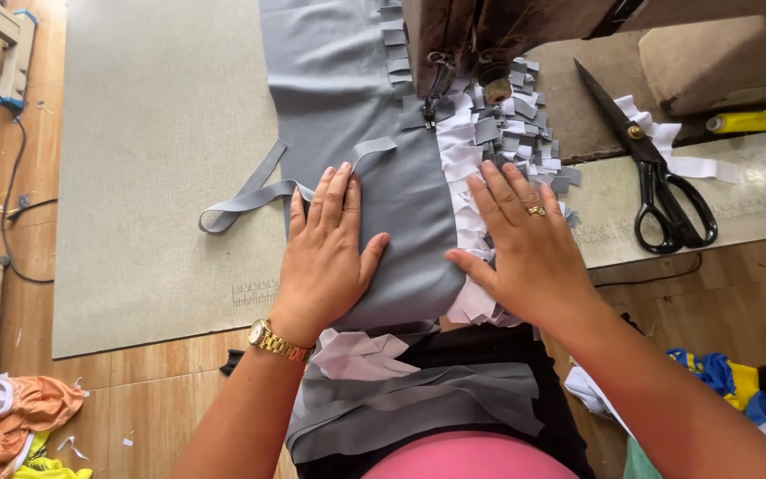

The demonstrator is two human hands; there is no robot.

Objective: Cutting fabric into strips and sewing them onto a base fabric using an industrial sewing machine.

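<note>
A long piece of grey fabric (347, 98) lies on the sewing table and runs under the sewing machine head (472, 35). Along its right edge sits a fringe of grey and white fabric strips (507, 133). My left hand (330, 257), with a gold watch on the wrist, presses flat on the grey fabric. Over on the white strips and the fabric's right edge rests my right hand (525, 248), wearing a gold ring, its fingers spread. Neither hand grips anything. A loose grey strip (246, 200) trails off to the left.
Black scissors (658, 177) lie on the table at right, beside white fabric scraps (693, 164) and a yellow thread spool (742, 120). A beige mat (152, 160) covers the table. Orange and yellow cloth (11, 421) lies on the wooden floor at left, blue-yellow cloth (711, 372) at right.
</note>
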